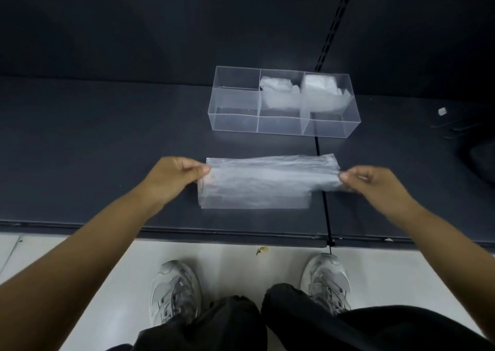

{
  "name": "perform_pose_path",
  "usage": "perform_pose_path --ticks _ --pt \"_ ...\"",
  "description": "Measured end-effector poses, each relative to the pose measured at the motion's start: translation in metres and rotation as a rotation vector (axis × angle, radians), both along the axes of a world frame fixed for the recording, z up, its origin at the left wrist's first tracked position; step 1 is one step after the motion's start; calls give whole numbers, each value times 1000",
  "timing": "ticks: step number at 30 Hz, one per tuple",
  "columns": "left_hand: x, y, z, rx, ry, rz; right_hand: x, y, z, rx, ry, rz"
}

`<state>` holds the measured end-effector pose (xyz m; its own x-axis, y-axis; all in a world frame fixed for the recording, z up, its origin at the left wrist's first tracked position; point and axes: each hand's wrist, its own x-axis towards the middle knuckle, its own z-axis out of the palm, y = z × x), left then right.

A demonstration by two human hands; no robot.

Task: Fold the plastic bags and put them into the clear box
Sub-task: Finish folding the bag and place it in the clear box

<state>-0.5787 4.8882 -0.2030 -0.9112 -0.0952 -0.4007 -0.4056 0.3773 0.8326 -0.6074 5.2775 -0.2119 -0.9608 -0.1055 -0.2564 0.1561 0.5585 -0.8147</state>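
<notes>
A translucent plastic bag [262, 183] lies on the dark shelf, folded into a long strip. My left hand [174, 178] pinches its left end and my right hand [367, 182] pinches its right end; the upper layer is lifted slightly. Behind it stands the clear box [235, 121] with three compartments. The middle compartment holds a folded bag [278, 95], the right one another folded bag [321, 93], and the left one holds nothing.
The dark shelf [107, 149] ends at a front edge just below the bag. A seam with a black slotted rail [325, 203] runs through it at the right. A small white scrap [442, 111] and a dark object [482, 158] lie far right.
</notes>
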Motion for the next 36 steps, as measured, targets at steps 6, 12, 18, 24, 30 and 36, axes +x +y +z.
perform_pose_path --ticks 6,12,18,24,30,36 --pt "-29 16 -13 -256 126 84 -48 -10 -29 58 -39 -168" --pt "6 67 -31 -831 811 -405 -51 -27 -28 390 148 -296" --pt "27 75 -61 -758 504 -646 10 -87 -21 535 443 514" --pt "32 70 -74 -785 433 -671 20 -71 -38 679 412 439" --pt "29 70 -66 -636 552 -470 3 -63 -21 401 297 355" --pt "19 51 -49 -386 411 -235 -9 -60 2 388 316 254"
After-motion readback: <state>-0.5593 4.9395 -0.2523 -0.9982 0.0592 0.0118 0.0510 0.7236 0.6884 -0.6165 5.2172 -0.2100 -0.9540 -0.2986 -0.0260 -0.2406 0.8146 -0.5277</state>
